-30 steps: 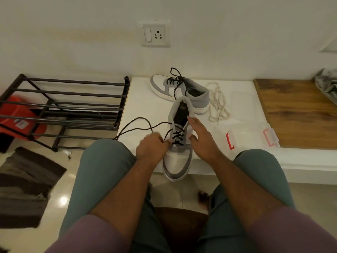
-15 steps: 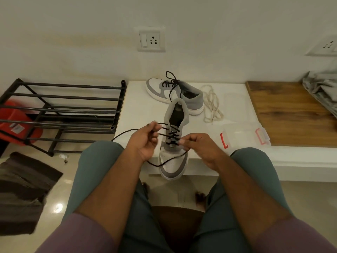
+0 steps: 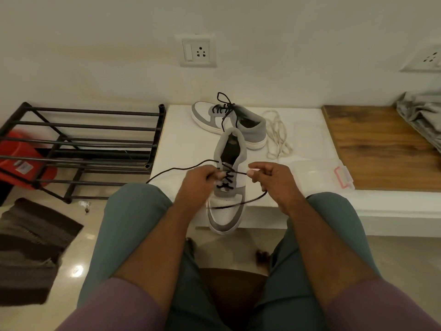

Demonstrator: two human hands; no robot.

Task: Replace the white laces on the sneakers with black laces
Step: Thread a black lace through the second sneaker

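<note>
Left hand: the left hand is curled, pinching the black lace left of the near sneaker.
Right hand: the right hand pinches the lace's other end, right of that sneaker.
Near sneaker: toe overhangs the white ledge edge.
Behind it: second sneaker, white laces.

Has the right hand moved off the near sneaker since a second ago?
Yes. The right hand has left the near sneaker and moved out to its right, toward the clear container, pinching the black lace.
</note>
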